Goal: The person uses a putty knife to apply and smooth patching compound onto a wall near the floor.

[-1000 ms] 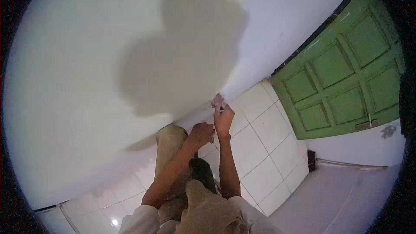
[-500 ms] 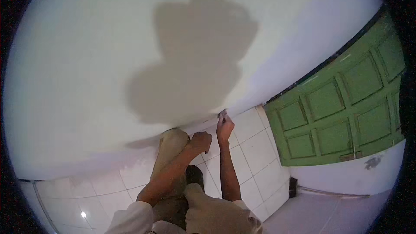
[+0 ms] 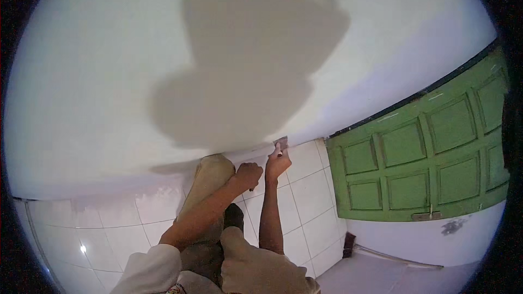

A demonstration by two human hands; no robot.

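My right hand is closed on a small putty knife, its flat greyish blade against the bottom of the white wall, just above the tiled floor. My left hand is curled shut beside my bent left knee, left of the right hand and apart from the wall. A small dark tip shows under its fingers; what it belongs to is hidden.
A green panelled door stands on the right. Below it, a long-handled brush or broom lies by the floor edge. White tiles cover the floor; a dark shoe shows between my legs. A large shadow falls on the wall.
The view has shifted, so the door sits lower and my arms further left. The putty knife stays at the wall's foot, its blade now showing more. My left hand remains closed by the knee.
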